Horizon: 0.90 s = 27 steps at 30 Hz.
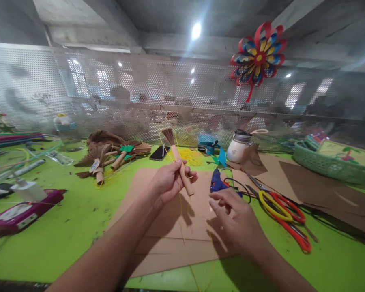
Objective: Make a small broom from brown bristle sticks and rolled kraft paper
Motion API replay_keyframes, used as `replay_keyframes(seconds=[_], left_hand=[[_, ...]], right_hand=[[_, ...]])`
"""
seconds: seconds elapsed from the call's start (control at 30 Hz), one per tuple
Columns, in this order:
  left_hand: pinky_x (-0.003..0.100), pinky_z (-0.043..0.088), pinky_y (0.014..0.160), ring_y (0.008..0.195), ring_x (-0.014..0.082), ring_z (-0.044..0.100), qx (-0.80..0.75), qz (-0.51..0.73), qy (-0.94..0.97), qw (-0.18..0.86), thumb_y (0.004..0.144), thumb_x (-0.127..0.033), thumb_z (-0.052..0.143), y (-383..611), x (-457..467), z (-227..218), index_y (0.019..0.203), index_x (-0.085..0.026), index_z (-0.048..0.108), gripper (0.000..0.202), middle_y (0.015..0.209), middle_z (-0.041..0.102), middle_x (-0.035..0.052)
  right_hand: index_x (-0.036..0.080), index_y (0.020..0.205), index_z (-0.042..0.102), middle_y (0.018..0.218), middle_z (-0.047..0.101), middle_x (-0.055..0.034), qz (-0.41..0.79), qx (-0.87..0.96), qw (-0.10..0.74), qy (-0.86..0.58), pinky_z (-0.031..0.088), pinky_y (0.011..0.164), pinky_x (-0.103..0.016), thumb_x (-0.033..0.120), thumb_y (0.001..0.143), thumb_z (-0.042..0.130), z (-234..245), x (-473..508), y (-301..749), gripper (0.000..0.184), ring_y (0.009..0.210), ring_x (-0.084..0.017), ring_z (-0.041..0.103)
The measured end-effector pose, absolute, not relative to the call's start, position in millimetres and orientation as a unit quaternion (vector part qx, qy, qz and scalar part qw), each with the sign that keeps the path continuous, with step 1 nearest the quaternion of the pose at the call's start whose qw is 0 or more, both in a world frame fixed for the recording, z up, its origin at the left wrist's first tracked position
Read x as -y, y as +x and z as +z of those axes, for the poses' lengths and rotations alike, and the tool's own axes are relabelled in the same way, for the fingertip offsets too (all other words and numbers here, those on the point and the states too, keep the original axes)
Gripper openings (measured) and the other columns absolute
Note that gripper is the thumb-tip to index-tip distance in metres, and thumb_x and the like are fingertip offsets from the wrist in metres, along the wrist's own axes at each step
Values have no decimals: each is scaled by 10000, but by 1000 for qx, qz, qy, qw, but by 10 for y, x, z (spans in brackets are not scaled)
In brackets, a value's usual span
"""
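My left hand [172, 178] is closed around a rolled brown paper tube [186, 180]. A fringed or pleated brown tip sticks out of its upper end, and the tube leans to the left. Thin yellow strands run along it and hang below onto the brown paper sheets [158, 243]. My right hand [235, 215] is apart from the tube, thumb and forefinger drawn together; anything between them is too small to make out. Just beyond its fingertips lies a blue glue gun [217, 181] with a black cord.
Scissors with red and yellow handles [281, 207] lie at right, before a green basket [322, 164]. A white jar [239, 148], yellow strands [190, 156] and a phone [159, 153] stand or lie behind. At left are brown paper pieces [109, 152] and a purple power strip [27, 213].
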State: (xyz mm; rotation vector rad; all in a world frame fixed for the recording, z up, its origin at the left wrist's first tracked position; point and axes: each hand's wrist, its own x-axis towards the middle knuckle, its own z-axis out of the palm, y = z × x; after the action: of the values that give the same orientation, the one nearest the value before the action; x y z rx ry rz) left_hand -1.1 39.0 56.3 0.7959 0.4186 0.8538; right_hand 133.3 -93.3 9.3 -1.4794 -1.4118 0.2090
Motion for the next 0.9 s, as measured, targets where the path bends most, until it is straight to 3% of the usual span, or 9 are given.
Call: replay_keyframes(seconds=[0.1, 0.23, 0.37, 0.53, 0.77, 0.9], left_hand=[[319, 503, 683, 604, 165, 605, -193, 394, 374, 817, 951, -163, 337, -9, -381, 560, 835, -149, 492, 194, 564, 550, 15], [315, 503, 666, 586, 154, 584, -187, 392, 383, 815, 933, -150, 369, -23, -360, 563, 837, -150, 498, 162, 575, 549, 10], [281, 491, 616, 555, 135, 551, -183, 401, 393, 807, 910, -137, 414, -33, -333, 564, 824, -148, 495, 119, 549, 512, -14], [262, 483, 591, 522, 116, 528, -189, 397, 397, 805, 922, -139, 415, -28, -309, 550, 829, -152, 478, 113, 537, 496, -28], [274, 486, 606, 537, 121, 538, -192, 397, 403, 802, 938, -167, 410, -13, -306, 504, 850, -151, 469, 107, 535, 496, -27], [265, 476, 586, 527, 118, 517, -186, 391, 406, 805, 926, -152, 421, -3, -301, 504, 844, -150, 475, 98, 527, 488, -27]], right_hand=[[174, 759, 695, 720, 638, -56, 150, 601, 517, -591, 406, 616, -307, 261, 847, 577, 133, 933, 1164, 172, 663, -183, 556], [143, 857, 715, 575, 596, -11, 320, 523, 522, -593, 366, 499, -255, 284, 800, 632, 99, 806, 1001, 173, 526, -135, 509], [134, 713, 666, 512, 539, 25, 462, 472, 531, -530, 263, 408, -208, 379, 763, 670, 22, 697, 949, 249, 417, -70, 398], [138, 602, 587, 504, 488, 32, 421, 488, 530, -551, 262, 434, -210, 359, 742, 665, -15, 716, 952, 272, 451, -72, 383], [124, 691, 602, 597, 514, -2, 409, 515, 520, -544, 315, 499, -228, 338, 788, 580, -115, 697, 920, 236, 548, -102, 422], [136, 660, 580, 528, 455, 28, 458, 482, 521, -535, 251, 440, -228, 416, 753, 620, -150, 677, 910, 298, 456, -77, 335]])
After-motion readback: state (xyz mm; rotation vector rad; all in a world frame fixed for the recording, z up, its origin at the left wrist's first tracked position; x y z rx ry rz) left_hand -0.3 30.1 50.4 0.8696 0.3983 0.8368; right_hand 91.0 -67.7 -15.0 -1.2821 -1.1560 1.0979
